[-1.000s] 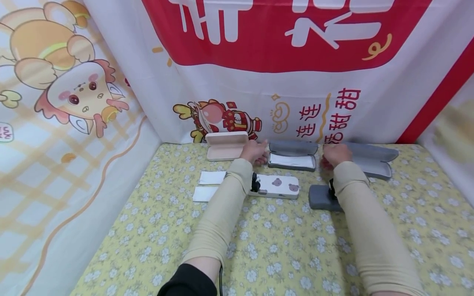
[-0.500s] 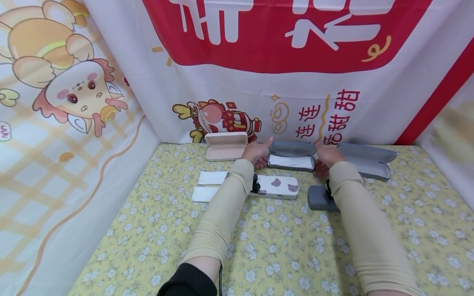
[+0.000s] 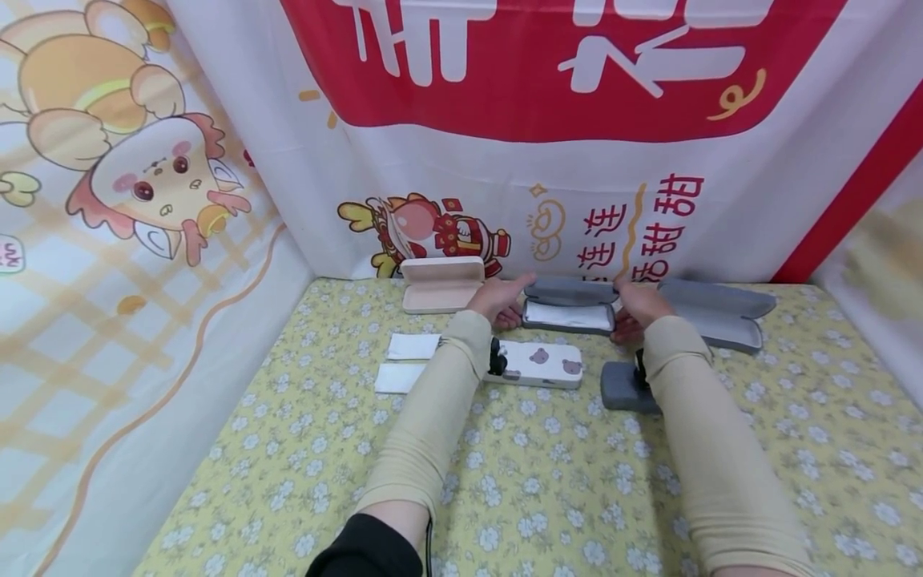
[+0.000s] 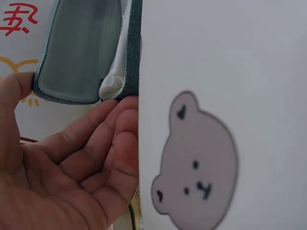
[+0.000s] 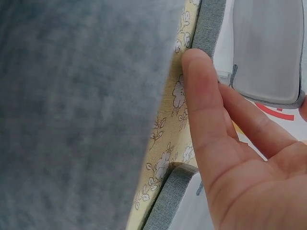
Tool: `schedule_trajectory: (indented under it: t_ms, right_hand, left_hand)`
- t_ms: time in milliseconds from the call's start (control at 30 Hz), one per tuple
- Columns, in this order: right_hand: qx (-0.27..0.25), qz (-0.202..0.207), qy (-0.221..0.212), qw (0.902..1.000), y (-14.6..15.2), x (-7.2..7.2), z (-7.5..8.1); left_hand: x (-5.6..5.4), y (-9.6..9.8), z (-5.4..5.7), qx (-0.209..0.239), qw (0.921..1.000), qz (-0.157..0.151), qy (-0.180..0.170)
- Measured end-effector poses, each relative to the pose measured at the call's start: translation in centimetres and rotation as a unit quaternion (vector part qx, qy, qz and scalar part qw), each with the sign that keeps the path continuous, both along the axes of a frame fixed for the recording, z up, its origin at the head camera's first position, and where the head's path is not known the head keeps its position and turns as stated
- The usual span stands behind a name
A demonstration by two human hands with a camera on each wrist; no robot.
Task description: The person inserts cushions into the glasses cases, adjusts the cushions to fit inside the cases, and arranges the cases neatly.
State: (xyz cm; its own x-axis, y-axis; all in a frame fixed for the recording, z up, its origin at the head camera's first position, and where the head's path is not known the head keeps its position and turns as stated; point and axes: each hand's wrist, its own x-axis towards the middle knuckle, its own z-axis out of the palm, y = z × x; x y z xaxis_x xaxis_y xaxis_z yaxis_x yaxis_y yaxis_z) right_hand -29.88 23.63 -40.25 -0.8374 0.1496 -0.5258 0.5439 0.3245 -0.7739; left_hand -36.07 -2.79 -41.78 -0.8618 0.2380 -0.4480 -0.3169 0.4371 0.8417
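A grey glasses case (image 3: 571, 291) lies with its lid raised at the back of the table, a white cloth (image 3: 568, 315) inside its base. At its left end is my left hand (image 3: 496, 301); in the left wrist view the thumb touches a corner of the lid (image 4: 79, 52) and curled fingers meet the base. My right hand (image 3: 638, 308) holds the other end. The right wrist view has a fingertip (image 5: 199, 60) against the base's front edge, while the thumb tip, partly cut off, touches the lid (image 5: 268, 48).
A pink case (image 3: 438, 300) and a second grey case (image 3: 730, 327) lie open on either side. In front are two white cloths (image 3: 413, 347), a bear-patterned case (image 3: 539, 365) and a closed grey case (image 3: 624, 386), partly under my forearms. A printed curtain (image 3: 447, 168) hangs behind.
My right hand has moved left, from between the two grey cases to the right end of the middle one. My left thumb has come up to that case's lid.
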Motion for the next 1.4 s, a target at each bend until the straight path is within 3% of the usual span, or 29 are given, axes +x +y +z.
schedule_trajectory:
  t_ms: [300,633,1067,1233,1400]
  right_hand:
    - [-0.006,-0.001,0.009,0.9999,0.1,0.4,0.2]
    - [-0.028,-0.009,0.014,0.9995,0.2,0.9,0.6]
    - [0.011,0.002,0.027,0.9996,0.4,1.2,-0.4]
    - [0.047,0.013,0.03,0.9984,0.7,1.0,-0.6]
    - [0.091,0.039,0.056,0.9935,0.9,1.0,-0.4]
  left_hand:
    - [0.1,-0.2,0.3,0.021,0.9993,-0.005,-0.03]
    - [0.3,-0.3,0.6,0.019,0.9994,-0.006,-0.03]
    - [1.3,-0.2,0.7,0.013,0.9996,-0.021,-0.016]
    - [1.4,-0.5,1.2,0.019,0.9989,-0.029,-0.03]
    - [1.4,-1.2,1.6,0.017,0.999,-0.037,-0.016]
